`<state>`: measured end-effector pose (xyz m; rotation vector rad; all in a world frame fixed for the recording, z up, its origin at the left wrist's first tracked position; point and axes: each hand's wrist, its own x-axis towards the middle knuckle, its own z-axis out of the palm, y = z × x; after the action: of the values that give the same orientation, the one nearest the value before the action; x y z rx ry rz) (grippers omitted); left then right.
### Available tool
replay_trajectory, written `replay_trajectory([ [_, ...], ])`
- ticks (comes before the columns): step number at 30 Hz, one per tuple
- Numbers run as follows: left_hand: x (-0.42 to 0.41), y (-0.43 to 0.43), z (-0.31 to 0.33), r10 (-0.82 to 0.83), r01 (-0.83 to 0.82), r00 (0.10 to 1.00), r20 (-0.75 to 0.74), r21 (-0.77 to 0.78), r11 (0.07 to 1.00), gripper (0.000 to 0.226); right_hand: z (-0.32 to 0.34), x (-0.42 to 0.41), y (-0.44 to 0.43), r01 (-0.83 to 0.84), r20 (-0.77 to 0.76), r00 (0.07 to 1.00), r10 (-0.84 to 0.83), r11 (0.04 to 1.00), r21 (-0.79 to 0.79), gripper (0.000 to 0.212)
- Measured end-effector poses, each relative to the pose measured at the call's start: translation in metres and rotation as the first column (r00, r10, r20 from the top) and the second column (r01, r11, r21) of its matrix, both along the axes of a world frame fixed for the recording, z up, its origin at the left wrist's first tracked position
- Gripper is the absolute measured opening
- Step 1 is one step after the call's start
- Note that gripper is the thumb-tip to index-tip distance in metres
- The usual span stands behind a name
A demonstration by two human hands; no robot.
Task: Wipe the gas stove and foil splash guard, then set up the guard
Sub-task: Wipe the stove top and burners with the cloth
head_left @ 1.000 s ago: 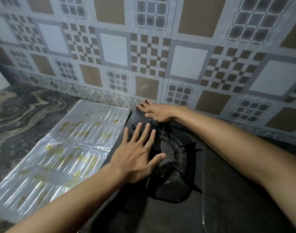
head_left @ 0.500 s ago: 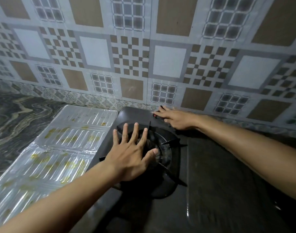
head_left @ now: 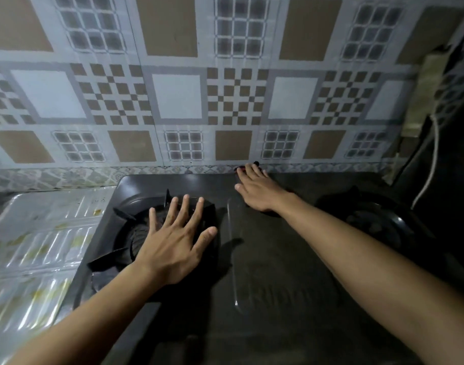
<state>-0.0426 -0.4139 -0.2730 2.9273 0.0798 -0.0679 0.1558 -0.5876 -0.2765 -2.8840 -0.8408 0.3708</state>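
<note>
The black two-burner gas stove (head_left: 278,299) fills the middle and right of the view. My left hand (head_left: 175,243) lies flat with fingers spread on the left burner grate (head_left: 125,233). My right hand (head_left: 260,191) presses down at the stove's back edge by the wall, over a small dark cloth with red (head_left: 241,169) that peeks out past the fingertips; most of the cloth is hidden. The foil splash guard (head_left: 41,246) lies flat on the counter left of the stove, with yellow grease stains on it.
The patterned tiled wall (head_left: 173,101) rises directly behind the stove. The right burner (head_left: 378,219) sits beyond my right forearm. A white cable (head_left: 433,154) hangs at the far right beside a dark upright object (head_left: 460,114).
My right hand has slid rightward along the stove's back edge, from the left corner to about the middle. My left hand stays on the left burner. The view has swung to the right.
</note>
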Motion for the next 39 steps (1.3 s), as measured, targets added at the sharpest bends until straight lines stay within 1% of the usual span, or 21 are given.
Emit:
replay_trajectory([
  [5, 0.0, -0.002, -0.004, 0.006, -0.006, 1.0, -0.009, -0.055, 0.998, 0.079, 0.005, 0.009, -0.037, 0.256, 0.012, 0.967, -0.256, 0.966, -0.014, 0.063],
  [9, 0.001, -0.001, -0.004, -0.008, 0.007, 1.0, -0.018, -0.062, 0.998, 0.082, 0.011, 0.007, -0.06, 0.391, 0.014, 0.92, -0.391, 0.92, -0.008, 0.06],
  [13, 0.001, -0.001, -0.006, -0.017, 0.018, 1.0, 0.005, -0.067, 0.998, 0.081, 0.014, -0.016, -0.058, 0.473, -0.026, 0.881, -0.473, 0.881, -0.009, 0.06],
  [16, 0.0, 0.001, -0.006, -0.033, 0.034, 0.999, 0.013, -0.066, 0.997, 0.082, 0.011, -0.044, -0.059, 0.498, -0.061, 0.866, -0.497, 0.867, 0.004, 0.061],
  [18, -0.004, 0.002, -0.002, -0.053, 0.054, 0.998, 0.016, -0.053, 0.997, 0.083, 0.01, -0.065, -0.063, 0.491, -0.047, 0.871, -0.489, 0.87, 0.046, 0.059],
  [21, -0.014, -0.001, 0.002, -0.073, 0.074, 0.997, 0.006, -0.021, 0.997, 0.077, 0.011, -0.086, -0.071, 0.502, -0.011, 0.863, -0.506, 0.853, 0.142, 0.05],
  [23, -0.019, -0.002, 0.001, -0.063, 0.063, 0.998, -0.012, -0.021, 0.998, 0.073, 0.01, -0.088, -0.069, 0.488, 0.014, 0.869, -0.494, 0.863, 0.127, 0.051],
  [25, -0.019, -0.002, -0.001, -0.047, 0.046, 0.999, -0.023, -0.042, 0.998, 0.072, 0.007, -0.086, -0.058, 0.429, 0.05, 0.899, -0.435, 0.898, 0.095, 0.052],
  [28, -0.017, -0.002, -0.003, -0.04, 0.039, 0.999, -0.02, -0.064, 0.997, 0.071, 0.005, -0.088, -0.025, 0.261, 0.066, 0.961, -0.268, 0.96, 0.099, 0.051],
  [30, -0.017, -0.003, -0.002, -0.042, 0.041, 0.999, -0.017, -0.051, 0.998, 0.071, 0.005, -0.095, -0.003, 0.159, 0.087, 0.982, -0.168, 0.981, 0.111, 0.051],
  [33, -0.017, -0.001, -0.003, -0.039, 0.038, 0.999, -0.018, -0.043, 0.998, 0.071, 0.002, -0.117, 0.016, 0.045, 0.099, 0.994, -0.056, 0.992, 0.117, 0.051],
  [37, -0.017, -0.002, -0.003, -0.032, 0.032, 0.999, -0.012, -0.043, 0.999, 0.07, -0.002, -0.156, 0.015, 0.0, 0.111, 0.994, -0.02, 0.985, 0.175, 0.053],
  [39, -0.018, -0.003, -0.001, -0.028, 0.028, 1.0, -0.006, -0.043, 0.999, 0.07, -0.004, -0.174, 0.007, -0.031, 0.114, 0.993, 0.014, 0.988, 0.152, 0.056],
])
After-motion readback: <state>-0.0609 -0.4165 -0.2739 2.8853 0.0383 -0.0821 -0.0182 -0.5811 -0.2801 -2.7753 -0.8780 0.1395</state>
